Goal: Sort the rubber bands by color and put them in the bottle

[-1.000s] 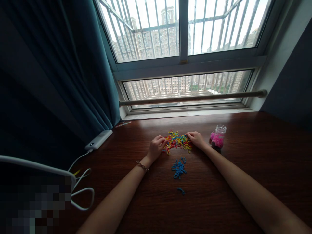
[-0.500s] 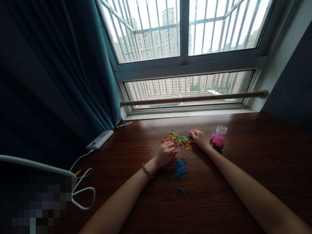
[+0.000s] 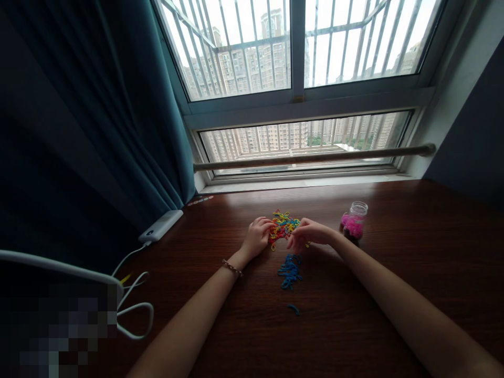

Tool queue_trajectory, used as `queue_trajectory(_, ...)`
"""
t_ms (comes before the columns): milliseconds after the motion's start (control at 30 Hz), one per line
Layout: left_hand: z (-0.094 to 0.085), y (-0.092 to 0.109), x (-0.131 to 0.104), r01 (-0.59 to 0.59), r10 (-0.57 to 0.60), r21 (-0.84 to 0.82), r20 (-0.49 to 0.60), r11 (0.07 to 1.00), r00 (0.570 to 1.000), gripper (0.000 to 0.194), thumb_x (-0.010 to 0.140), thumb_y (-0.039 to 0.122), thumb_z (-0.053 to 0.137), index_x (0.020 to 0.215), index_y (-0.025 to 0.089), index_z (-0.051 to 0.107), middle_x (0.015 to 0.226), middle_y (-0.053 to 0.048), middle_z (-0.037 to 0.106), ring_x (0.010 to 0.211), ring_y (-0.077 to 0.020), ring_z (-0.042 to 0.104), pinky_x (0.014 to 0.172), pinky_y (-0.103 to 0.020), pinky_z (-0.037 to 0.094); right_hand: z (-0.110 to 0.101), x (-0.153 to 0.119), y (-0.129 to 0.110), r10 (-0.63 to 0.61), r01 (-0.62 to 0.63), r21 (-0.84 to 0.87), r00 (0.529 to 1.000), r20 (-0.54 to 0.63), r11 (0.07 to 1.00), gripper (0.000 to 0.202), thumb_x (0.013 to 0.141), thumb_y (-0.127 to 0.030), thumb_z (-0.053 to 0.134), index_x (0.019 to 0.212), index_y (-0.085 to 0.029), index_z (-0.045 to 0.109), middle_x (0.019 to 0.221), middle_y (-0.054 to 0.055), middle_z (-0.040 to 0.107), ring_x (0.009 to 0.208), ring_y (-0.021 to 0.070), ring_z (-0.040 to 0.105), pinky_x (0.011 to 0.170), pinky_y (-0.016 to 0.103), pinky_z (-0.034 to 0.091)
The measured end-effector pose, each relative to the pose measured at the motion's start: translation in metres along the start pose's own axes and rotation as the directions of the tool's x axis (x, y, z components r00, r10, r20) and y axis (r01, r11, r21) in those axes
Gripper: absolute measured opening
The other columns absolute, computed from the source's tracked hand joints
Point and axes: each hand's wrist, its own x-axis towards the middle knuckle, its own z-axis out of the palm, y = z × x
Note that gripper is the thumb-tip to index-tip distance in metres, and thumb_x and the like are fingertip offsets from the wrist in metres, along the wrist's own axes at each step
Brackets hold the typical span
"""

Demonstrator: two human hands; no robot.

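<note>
A mixed pile of small red, yellow, green and blue bands (image 3: 284,226), like little hair ties, lies on the brown wooden table. My left hand (image 3: 258,234) rests at the pile's left edge, fingers stretched out and lightly bent over the nearest bands. From the right, my right hand (image 3: 309,232) reaches across the pile's near side. Its fingers point down, loosely apart, just above a separate heap of blue bands (image 3: 290,272); I see nothing held in them. One lone blue band (image 3: 293,309) lies nearer to me. The right hand covers part of the mixed pile.
Right of the hands stands a clear jar (image 3: 358,212) with pink stuff at its base. A white power bank (image 3: 161,226) with a cable (image 3: 132,254) lies by the blue curtain (image 3: 157,131). A rail (image 3: 315,158) crosses the window behind the table.
My right hand has come left and nearer, from the pile's far right side, where it pinched a blue band, to above the blue heap. My left hand has shifted left and slightly away.
</note>
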Motion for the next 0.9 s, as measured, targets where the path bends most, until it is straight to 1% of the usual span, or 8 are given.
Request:
queue_trajectory(100,0.002,0.003,-0.001,-0.015,0.011,0.057,0.068,0.998,0.998,0.032,0.077,0.011,0.045,0.099,0.027,0.062,0.107,-0.001,0.059,0.108,-0.021,0.042,0.093,-0.041,0.034,0.003,0.006,0.004,-0.085,0.049,-0.202,0.98,-0.178,0.978,0.045,0.076,-0.047,0.049,0.074,-0.006,0.067,0.061,0.01,0.066,0.055,0.0175,0.061,0.051,0.026,0.045)
queue_trajectory(167,0.003,0.003,-0.002,-0.013,0.007,0.072,0.081,0.997,0.997,0.032,0.078,0.012,0.045,0.1,0.028,0.062,0.108,-0.001,0.059,0.109,-0.0213,0.041,0.093,-0.042,0.033,0.002,0.01,0.007,-0.316,0.13,-0.435,0.865,-0.389,0.891,0.044,0.078,-0.047,0.046,0.073,-0.01,0.068,0.064,0.009,0.066,0.059,0.0176,0.061,0.056,0.027,0.046)
queue_trajectory(233,0.003,0.002,-0.002,-0.012,0.006,0.073,0.081,0.997,0.997,0.032,0.078,0.011,0.045,0.1,0.027,0.062,0.108,-0.001,0.059,0.108,-0.0214,0.041,0.093,-0.042,0.033,0.0,0.013,0.012,-0.53,0.143,-0.671,0.738,-0.417,0.728,0.036,0.08,-0.042,0.046,0.075,-0.015,0.069,0.076,0.008,0.068,0.076,0.0197,0.061,0.071,0.032,0.046)
queue_trajectory(267,0.003,0.002,-0.002,-0.012,0.006,0.071,0.075,0.997,0.997,0.033,0.078,0.011,0.044,0.101,0.027,0.061,0.108,-0.001,0.06,0.108,-0.0213,0.041,0.092,-0.043,0.033,-0.001,0.015,0.014,-0.595,0.136,-0.758,0.712,-0.373,0.638,0.032,0.081,-0.039,0.046,0.077,-0.017,0.069,0.082,0.007,0.068,0.085,0.0204,0.059,0.079,0.034,0.043)
queue_trajectory(367,0.002,0.003,-0.001,-0.013,0.011,0.053,0.032,0.999,0.999,0.034,0.077,0.009,0.045,0.102,0.025,0.061,0.106,-0.003,0.06,0.105,-0.0211,0.043,0.091,-0.042,0.034,-0.005,0.017,0.022,-0.626,0.127,-0.882,0.75,-0.214,0.454,0.025,0.083,-0.031,0.045,0.081,-0.024,0.069,0.092,0.002,0.068,0.1,0.0202,0.052,0.094,0.038,0.034)
queue_trajectory(467,-0.001,0.005,-0.001,-0.025,0.026,0.016,-0.023,1.0,0.999,0.03,0.077,0.008,0.047,0.099,0.023,0.061,0.102,-0.005,0.06,0.102,-0.0201,0.046,0.09,-0.04,0.036,-0.008,0.019,0.03,-0.594,0.101,-0.914,0.786,-0.168,0.393,0.026,0.084,-0.028,0.043,0.081,-0.025,0.069,0.093,0.0,0.067,0.106,0.0203,0.049,0.097,0.042,0.029)
queue_trajectory(700,-0.006,0.007,-0.002,-0.019,0.012,-0.061,-0.11,0.998,0.994,0.011,0.079,0.02,0.052,0.084,0.018,0.061,0.086,-0.006,0.059,0.086,-0.0177,0.053,0.079,-0.032,0.044,-0.009,0.021,0.034,-0.616,0.072,-0.928,0.766,-0.185,0.367,0.027,0.086,-0.029,0.041,0.084,-0.024,0.068,0.09,0.001,0.068,0.105,0.0209,0.048,0.094,0.04,0.031)
queue_trajectory(900,-0.008,0.019,-0.002,-0.095,0.08,-0.141,-0.109,0.985,0.991,0.013,0.081,0.025,0.051,0.082,0.017,0.061,0.081,-0.006,0.061,0.08,-0.0163,0.054,0.075,-0.031,0.045,-0.011,0.021,0.031,-0.667,0.117,-0.898,0.711,-0.222,0.423,0.029,0.086,-0.029,0.041,0.085,-0.021,0.069,0.088,0.004,0.067,0.099,0.0201,0.049,0.09,0.036,0.036)
